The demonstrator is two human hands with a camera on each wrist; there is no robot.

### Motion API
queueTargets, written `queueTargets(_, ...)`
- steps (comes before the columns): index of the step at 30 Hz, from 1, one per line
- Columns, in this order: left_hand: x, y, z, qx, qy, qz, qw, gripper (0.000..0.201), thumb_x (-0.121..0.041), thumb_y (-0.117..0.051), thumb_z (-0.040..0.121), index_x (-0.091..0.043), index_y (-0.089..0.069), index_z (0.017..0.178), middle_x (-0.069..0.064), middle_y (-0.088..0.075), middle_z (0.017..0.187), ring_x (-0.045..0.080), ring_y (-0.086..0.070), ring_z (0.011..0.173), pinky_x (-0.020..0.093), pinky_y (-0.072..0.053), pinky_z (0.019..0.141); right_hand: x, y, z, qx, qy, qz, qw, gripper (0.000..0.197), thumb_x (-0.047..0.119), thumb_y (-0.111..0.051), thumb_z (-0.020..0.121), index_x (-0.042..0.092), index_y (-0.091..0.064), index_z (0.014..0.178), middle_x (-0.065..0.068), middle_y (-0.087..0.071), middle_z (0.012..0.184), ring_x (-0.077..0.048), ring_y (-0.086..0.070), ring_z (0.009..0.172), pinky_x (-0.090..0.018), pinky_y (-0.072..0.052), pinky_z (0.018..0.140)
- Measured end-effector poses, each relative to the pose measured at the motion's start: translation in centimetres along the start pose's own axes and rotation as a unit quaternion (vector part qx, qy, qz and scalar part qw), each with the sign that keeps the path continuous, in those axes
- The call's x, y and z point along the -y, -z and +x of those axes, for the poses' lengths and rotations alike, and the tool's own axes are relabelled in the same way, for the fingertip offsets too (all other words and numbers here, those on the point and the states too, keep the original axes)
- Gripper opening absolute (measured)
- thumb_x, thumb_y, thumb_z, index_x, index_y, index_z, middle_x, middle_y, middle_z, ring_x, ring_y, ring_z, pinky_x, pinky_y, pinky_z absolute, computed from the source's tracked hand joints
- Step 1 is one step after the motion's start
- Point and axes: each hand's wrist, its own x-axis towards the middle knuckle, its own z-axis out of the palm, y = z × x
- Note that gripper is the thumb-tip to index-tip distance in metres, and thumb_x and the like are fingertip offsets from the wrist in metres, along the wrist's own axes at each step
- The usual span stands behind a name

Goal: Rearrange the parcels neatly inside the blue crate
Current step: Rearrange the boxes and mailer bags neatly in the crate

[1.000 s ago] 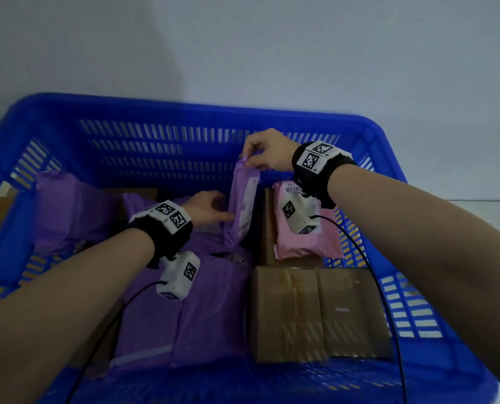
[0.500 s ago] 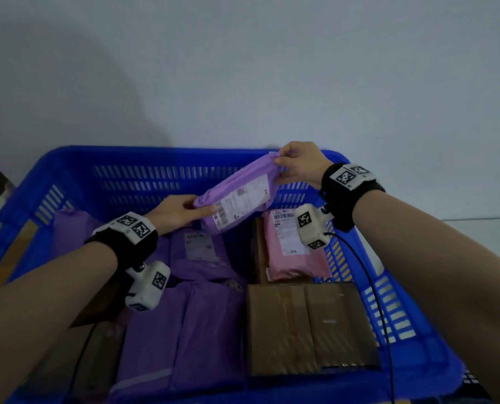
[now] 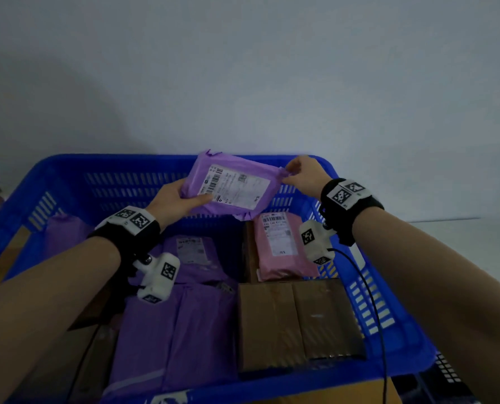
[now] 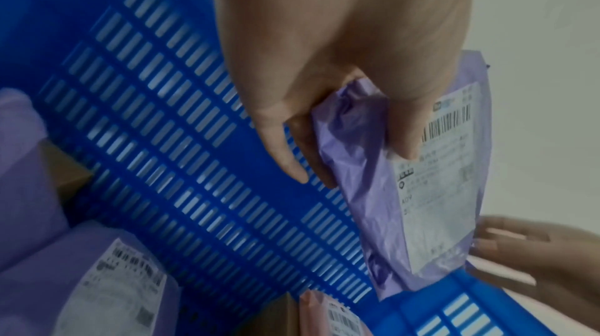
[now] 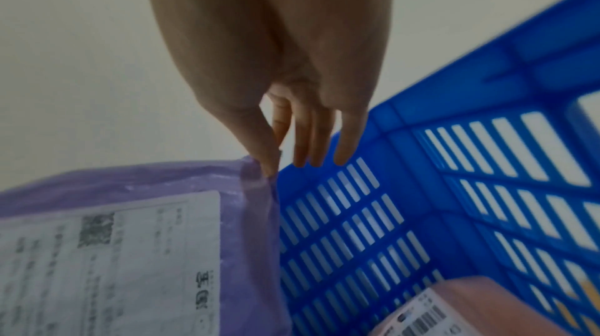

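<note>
A purple parcel (image 3: 231,185) with a white label faces up above the far wall of the blue crate (image 3: 68,170). My left hand (image 3: 179,202) grips its left end, thumb on the label and fingers underneath; the left wrist view shows that hand (image 4: 350,121) wrapped round the parcel (image 4: 422,200). My right hand (image 3: 301,173) pinches the parcel's right corner between thumb and forefinger (image 5: 266,159), the other fingers hanging straight. The purple parcel (image 5: 136,239) fills the lower left of the right wrist view.
Inside the crate lie a pink parcel (image 3: 281,246) at the far right, two brown boxes (image 3: 295,319) in front of it, several purple parcels (image 3: 179,330) in the middle and left, and brown boxes (image 3: 94,310) at the left. A pale wall stands behind.
The purple parcel has been lifted from upright in the crate and turned flat, label up, above the far wall. Both hands rose with it; the left hand now grips its end.
</note>
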Motion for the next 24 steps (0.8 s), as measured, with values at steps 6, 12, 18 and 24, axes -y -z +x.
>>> queueTargets(6, -1.5, -0.8, 0.7, 0.042, 0.016, 0.033, 0.998, 0.024, -0.017, -0.073, 0.079, -0.032, -0.064, 0.095, -0.015, -0.07, 0.093, 0.009, -0.066, 0.089, 0.027, -0.057, 0.083, 1.5, -1.2, -1.7, 0.128, 0.11, -0.008, 0.986, 0.042, 0.01, -0.078, 0.075, 0.004, -0.062, 0.114, -0.014, -0.067, 0.108, -0.014, -0.059, 0.092, -0.024, -0.05, 0.082)
queueTargets(12, -1.3, -3.2, 1.5, 0.03, 0.119, -0.156, 0.98, 0.034, -0.008, -0.067, 0.084, -0.015, -0.062, 0.116, 0.002, -0.069, 0.106, 0.015, -0.065, 0.09, 0.028, -0.055, 0.081, -1.0, -1.5, -2.2, 0.097, 0.011, 0.092, 0.991, 0.015, 0.001, -0.073, 0.079, 0.008, -0.064, 0.088, -0.001, -0.066, 0.071, 0.003, -0.057, 0.051, -0.013, -0.045, 0.042)
queueTargets(18, 1.1, -7.4, 2.3, 0.09, 0.201, -0.137, 0.966, 0.027, -0.005, -0.063, 0.086, -0.012, -0.065, 0.113, 0.004, -0.068, 0.108, 0.019, -0.061, 0.103, 0.032, -0.049, 0.092, -5.6, -2.4, -2.2, 0.087, -0.188, 0.154, 0.966, 0.054, 0.005, -0.074, 0.078, 0.008, -0.052, 0.128, -0.013, -0.061, 0.097, -0.024, -0.06, 0.07, -0.036, -0.059, 0.054)
queueTargets(24, 2.7, -10.4, 3.3, 0.198, 0.28, -0.04, 0.939, 0.046, -0.004, -0.047, 0.095, -0.034, -0.049, 0.13, 0.005, -0.052, 0.125, 0.028, -0.049, 0.111, 0.048, -0.041, 0.095, -7.6, -3.3, -2.0, 0.065, -0.227, -0.036, 0.971, 0.057, 0.018, -0.072, 0.083, 0.001, -0.047, 0.131, -0.018, -0.057, 0.126, -0.035, -0.059, 0.111, -0.045, -0.052, 0.092)
